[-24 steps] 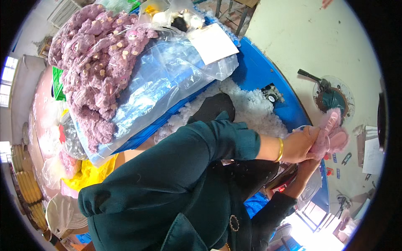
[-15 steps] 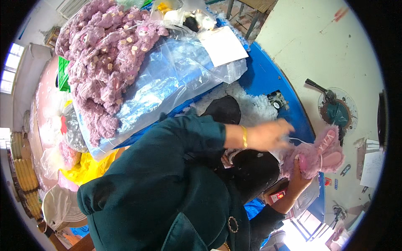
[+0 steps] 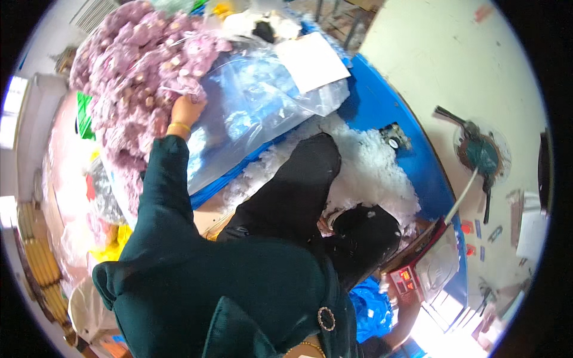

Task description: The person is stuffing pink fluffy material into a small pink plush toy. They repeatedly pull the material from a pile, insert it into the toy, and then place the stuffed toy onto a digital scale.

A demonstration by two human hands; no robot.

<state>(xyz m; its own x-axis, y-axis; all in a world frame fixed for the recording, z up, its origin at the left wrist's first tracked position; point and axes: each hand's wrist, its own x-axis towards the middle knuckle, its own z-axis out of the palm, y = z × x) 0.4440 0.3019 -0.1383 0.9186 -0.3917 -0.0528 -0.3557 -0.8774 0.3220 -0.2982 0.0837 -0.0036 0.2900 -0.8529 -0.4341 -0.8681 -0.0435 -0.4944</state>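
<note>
My left hand (image 3: pixel 188 112), with a yellow band at the wrist, reaches into a heap of pinkish-purple plush pieces (image 3: pixel 140 77). Its fingers are closed on one plush piece (image 3: pixel 192 89) at the heap's right edge. The heap lies on a large clear plastic bag (image 3: pixel 256 89), and small pale tabs dot the fur. At the lower right, my right hand (image 3: pixel 409 305) is low beside a small device with a red lit display (image 3: pixel 406 275). Blur and glare hide its fingers, and I cannot make out whether it holds anything.
White fluffy stuffing (image 3: pixel 364 161) lies around my legs, inside a blue-rimmed tub (image 3: pixel 388 101). A white sheet (image 3: pixel 313 61) rests on the bag. On the pale table at right stand a round dish with a dark tool (image 3: pixel 480 155) and small clips (image 3: pixel 495 232). A blue bag (image 3: pixel 371 307) is below.
My left hand has swung from the right side over to the plush heap. The pink rabbit-eared plush held by my right hand is out of sight, and that hand has dropped lower.
</note>
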